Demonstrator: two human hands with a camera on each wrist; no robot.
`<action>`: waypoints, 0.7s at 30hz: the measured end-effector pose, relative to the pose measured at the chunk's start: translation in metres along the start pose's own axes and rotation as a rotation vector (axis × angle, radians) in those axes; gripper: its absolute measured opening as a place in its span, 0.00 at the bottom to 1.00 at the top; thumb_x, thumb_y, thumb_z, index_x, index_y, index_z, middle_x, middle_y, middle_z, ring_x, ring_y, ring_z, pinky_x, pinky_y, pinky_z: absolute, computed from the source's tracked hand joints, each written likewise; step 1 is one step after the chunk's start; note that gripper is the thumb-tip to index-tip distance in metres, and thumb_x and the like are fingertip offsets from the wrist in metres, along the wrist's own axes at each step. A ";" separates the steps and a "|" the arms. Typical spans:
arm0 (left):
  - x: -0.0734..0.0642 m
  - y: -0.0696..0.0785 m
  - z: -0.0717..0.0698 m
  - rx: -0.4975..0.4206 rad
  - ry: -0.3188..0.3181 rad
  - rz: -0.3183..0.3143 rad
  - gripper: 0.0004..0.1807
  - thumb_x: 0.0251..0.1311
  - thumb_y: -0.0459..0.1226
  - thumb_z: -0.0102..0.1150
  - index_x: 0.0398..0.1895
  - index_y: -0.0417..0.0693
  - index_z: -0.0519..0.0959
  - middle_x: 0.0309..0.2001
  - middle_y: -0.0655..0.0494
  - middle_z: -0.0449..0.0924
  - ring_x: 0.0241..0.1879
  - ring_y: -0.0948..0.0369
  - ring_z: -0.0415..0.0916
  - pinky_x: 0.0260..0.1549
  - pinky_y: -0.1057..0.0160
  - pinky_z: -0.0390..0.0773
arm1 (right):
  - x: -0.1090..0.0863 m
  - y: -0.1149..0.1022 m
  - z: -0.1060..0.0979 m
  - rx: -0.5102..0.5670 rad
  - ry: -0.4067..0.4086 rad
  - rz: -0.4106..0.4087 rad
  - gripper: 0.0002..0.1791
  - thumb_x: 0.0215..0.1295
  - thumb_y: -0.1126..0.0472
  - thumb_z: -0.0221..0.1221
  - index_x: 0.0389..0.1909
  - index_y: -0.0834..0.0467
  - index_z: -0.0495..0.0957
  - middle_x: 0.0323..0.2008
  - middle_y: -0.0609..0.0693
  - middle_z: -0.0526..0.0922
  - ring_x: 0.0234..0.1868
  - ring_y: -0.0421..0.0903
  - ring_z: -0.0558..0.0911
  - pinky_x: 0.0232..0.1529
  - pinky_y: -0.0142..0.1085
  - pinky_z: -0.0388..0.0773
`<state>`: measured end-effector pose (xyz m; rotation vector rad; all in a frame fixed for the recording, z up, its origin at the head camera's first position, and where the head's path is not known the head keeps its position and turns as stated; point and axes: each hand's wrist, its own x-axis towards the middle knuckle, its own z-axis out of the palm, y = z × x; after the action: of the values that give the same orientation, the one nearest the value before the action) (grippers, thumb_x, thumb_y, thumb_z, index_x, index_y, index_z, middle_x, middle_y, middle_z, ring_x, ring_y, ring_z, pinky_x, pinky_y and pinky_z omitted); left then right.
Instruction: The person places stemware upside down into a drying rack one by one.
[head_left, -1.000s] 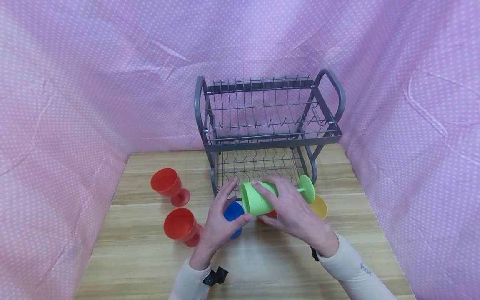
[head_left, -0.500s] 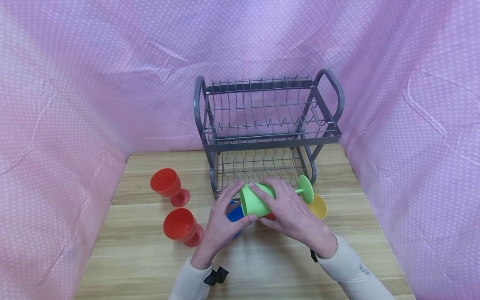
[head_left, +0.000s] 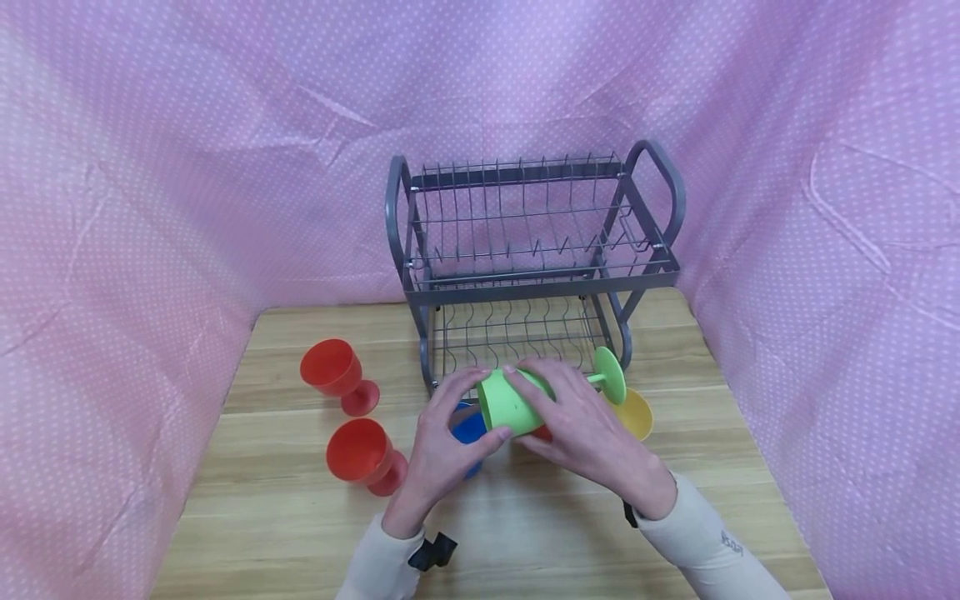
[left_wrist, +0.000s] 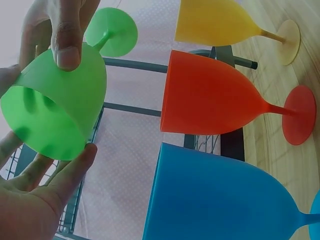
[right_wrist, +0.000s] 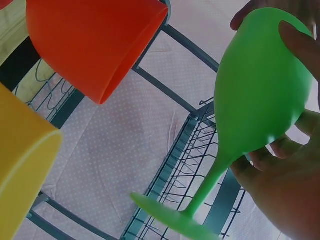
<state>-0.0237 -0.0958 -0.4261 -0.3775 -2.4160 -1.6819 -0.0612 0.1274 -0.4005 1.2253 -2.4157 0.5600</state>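
Where the table (head_left: 240,533) shows its left side: back red cup (head_left: 331,367) and front red cup (head_left: 358,450) stand upright near each other, mouths up.
Left hand (head_left: 435,450): its fingers and thumb are curved round the rim of the green cup, spanning the mouth.
Blue cup (left_wrist: 215,195): stands upright on the table, partly hidden from the head view by the left hand and green cup.
Green cup (head_left: 501,408): is held in the air on its side between both hands, mouth to the left, foot to the right.
Middle red cup (left_wrist: 212,95): stands between the blue and yellow ones, mostly covered in the head view.
Rack (head_left: 540,289): two grey wire tiers, beyond the hands.
Right hand (head_left: 581,417): it is clamped round the green bowl, close to the left hand.
Yellow cup (head_left: 637,414): stands upright, partly behind the green foot.
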 end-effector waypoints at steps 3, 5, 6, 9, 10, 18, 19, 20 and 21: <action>0.000 -0.001 0.000 -0.004 0.019 -0.008 0.36 0.58 0.47 0.73 0.71 0.60 0.74 0.72 0.59 0.69 0.70 0.53 0.66 0.55 0.43 0.82 | -0.002 0.002 -0.001 0.018 0.008 0.000 0.55 0.47 0.49 0.82 0.75 0.60 0.66 0.70 0.61 0.71 0.69 0.60 0.72 0.68 0.56 0.72; 0.001 -0.002 0.000 -0.017 0.036 -0.019 0.36 0.59 0.46 0.73 0.72 0.61 0.73 0.72 0.57 0.69 0.71 0.53 0.65 0.54 0.44 0.83 | -0.004 0.002 -0.001 0.044 0.014 0.015 0.54 0.48 0.48 0.81 0.75 0.61 0.67 0.73 0.60 0.70 0.72 0.59 0.70 0.71 0.56 0.68; 0.001 -0.002 0.000 -0.023 0.044 -0.024 0.36 0.59 0.46 0.73 0.72 0.62 0.73 0.72 0.57 0.69 0.71 0.53 0.65 0.54 0.45 0.83 | -0.005 0.003 -0.002 0.059 0.021 0.025 0.53 0.50 0.48 0.80 0.74 0.62 0.67 0.74 0.59 0.69 0.74 0.58 0.68 0.72 0.56 0.67; 0.001 -0.003 0.000 -0.033 0.069 -0.023 0.37 0.60 0.45 0.73 0.73 0.63 0.72 0.72 0.54 0.69 0.70 0.52 0.66 0.54 0.47 0.84 | -0.011 0.003 -0.002 0.108 0.075 0.056 0.47 0.59 0.44 0.75 0.73 0.63 0.69 0.75 0.58 0.68 0.76 0.57 0.66 0.74 0.55 0.63; 0.001 -0.003 0.000 -0.042 0.076 -0.021 0.37 0.60 0.44 0.73 0.74 0.63 0.72 0.72 0.54 0.69 0.70 0.52 0.66 0.54 0.48 0.84 | -0.013 0.003 -0.001 0.123 0.101 0.065 0.44 0.63 0.43 0.71 0.72 0.64 0.70 0.75 0.58 0.69 0.76 0.57 0.66 0.75 0.54 0.62; 0.002 -0.005 -0.001 -0.193 0.103 -0.026 0.38 0.60 0.35 0.73 0.74 0.61 0.71 0.72 0.56 0.67 0.71 0.51 0.65 0.53 0.53 0.83 | -0.025 -0.001 0.011 0.250 0.410 0.102 0.37 0.74 0.41 0.60 0.63 0.71 0.76 0.67 0.64 0.76 0.73 0.57 0.71 0.75 0.42 0.62; 0.002 -0.006 -0.001 -0.200 0.107 -0.029 0.38 0.60 0.35 0.73 0.74 0.60 0.71 0.72 0.56 0.67 0.71 0.51 0.64 0.53 0.53 0.83 | -0.026 -0.002 0.012 0.263 0.447 0.105 0.36 0.74 0.42 0.61 0.62 0.72 0.76 0.66 0.65 0.77 0.72 0.57 0.72 0.74 0.41 0.64; 0.002 -0.006 -0.001 -0.208 0.109 -0.032 0.38 0.61 0.34 0.73 0.74 0.60 0.71 0.72 0.56 0.67 0.71 0.51 0.64 0.53 0.53 0.83 | -0.027 -0.002 0.014 0.281 0.479 0.110 0.35 0.73 0.44 0.62 0.61 0.73 0.77 0.65 0.65 0.77 0.72 0.57 0.73 0.73 0.40 0.66; 0.002 -0.006 -0.001 -0.215 0.112 -0.034 0.38 0.61 0.34 0.73 0.74 0.60 0.71 0.72 0.56 0.67 0.71 0.51 0.64 0.54 0.53 0.82 | -0.028 -0.003 0.016 0.297 0.508 0.116 0.34 0.73 0.45 0.63 0.60 0.74 0.77 0.65 0.66 0.78 0.71 0.57 0.73 0.72 0.39 0.67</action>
<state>-0.0276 -0.0988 -0.4304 -0.2635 -2.1818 -1.9298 -0.0454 0.1370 -0.4273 0.9059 -2.0227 1.1442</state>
